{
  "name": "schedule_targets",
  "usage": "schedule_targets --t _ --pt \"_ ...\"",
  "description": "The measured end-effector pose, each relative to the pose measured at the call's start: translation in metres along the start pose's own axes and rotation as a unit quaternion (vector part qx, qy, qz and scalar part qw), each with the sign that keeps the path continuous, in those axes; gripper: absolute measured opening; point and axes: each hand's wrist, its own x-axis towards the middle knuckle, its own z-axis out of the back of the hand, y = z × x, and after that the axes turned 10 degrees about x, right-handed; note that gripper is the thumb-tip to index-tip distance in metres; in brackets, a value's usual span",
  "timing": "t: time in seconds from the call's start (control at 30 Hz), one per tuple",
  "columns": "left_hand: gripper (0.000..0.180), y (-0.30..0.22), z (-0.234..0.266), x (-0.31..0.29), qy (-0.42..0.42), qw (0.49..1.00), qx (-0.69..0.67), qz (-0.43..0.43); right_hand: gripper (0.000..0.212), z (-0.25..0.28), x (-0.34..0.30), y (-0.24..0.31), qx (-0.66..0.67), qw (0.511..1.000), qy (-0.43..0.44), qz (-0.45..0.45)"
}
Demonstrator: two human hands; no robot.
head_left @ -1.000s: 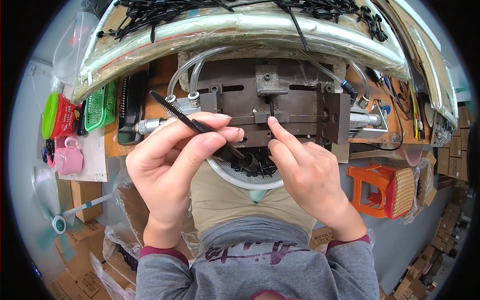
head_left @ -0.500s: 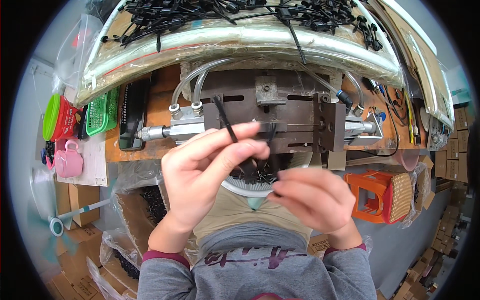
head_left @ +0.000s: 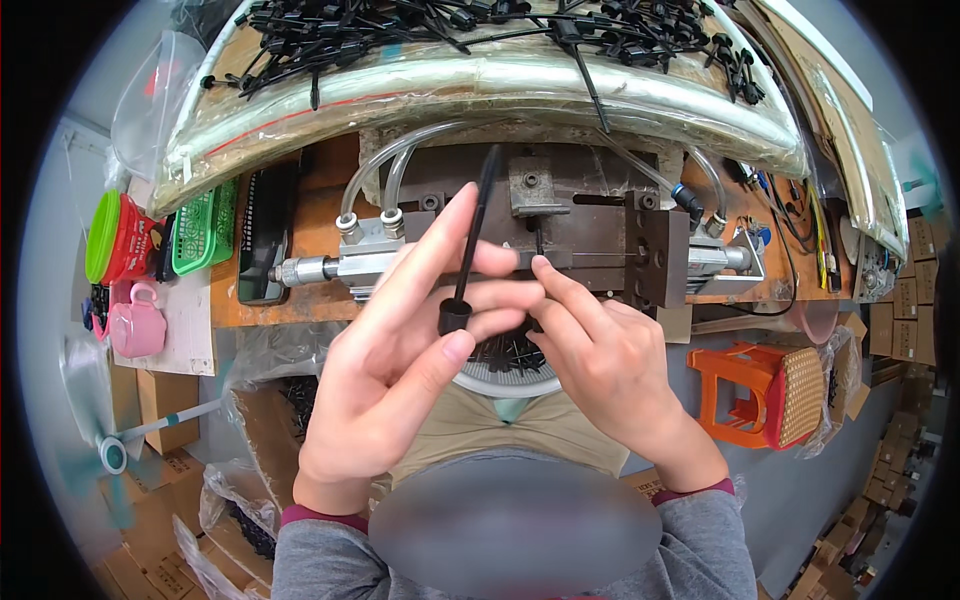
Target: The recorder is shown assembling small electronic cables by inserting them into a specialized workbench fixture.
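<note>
A black cable tie point(head_left: 478, 225) with a cup-shaped head stands tilted in my left hand point(head_left: 385, 370), its head between thumb and fingers and its strap pointing up. My left fingertips reach the middle of a dark metal fixture point(head_left: 655, 245). There the bent fingers of my right hand point(head_left: 605, 360) pinch at the near end of another black tie point(head_left: 540, 240), most of which is hidden. This tie lies at the fixture, below a small metal block point(head_left: 532, 185). Under both hands a round white basket point(head_left: 500, 385) holds more black pieces.
Black ties point(head_left: 430, 25) lie heaped on a plastic-wrapped shelf point(head_left: 480, 75) above the fixture. Clear air hoses point(head_left: 375, 165) lead to cylinders at both sides. Green baskets point(head_left: 205, 225) and a pink cup point(head_left: 137, 318) stand left; an orange stool point(head_left: 755, 390) stands right.
The tie in my left hand has swung more upright, and its head now shows. My right hand has moved up to the fixture, its fingertips against the small tie there.
</note>
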Motion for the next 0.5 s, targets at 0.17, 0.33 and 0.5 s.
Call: schedule_targets --t 0.17,0.33,0.5 --pt "0.041 0.0 0.011 -0.006 -0.021 0.969 0.227 -0.093 0.033 0.025 0.022 -0.013 0.142 0.989 -0.021 -0.023" --pt "0.038 0.027 0.009 -0.007 -0.018 0.871 0.433 -0.232 0.033 0.047 0.086 -0.044 0.033 0.977 -0.209 -0.024" --pt "0.034 0.062 -0.011 0.002 -0.027 0.764 0.57 -0.3 0.021 0.035 0.106 -0.063 -0.01 0.967 -0.247 0.064"
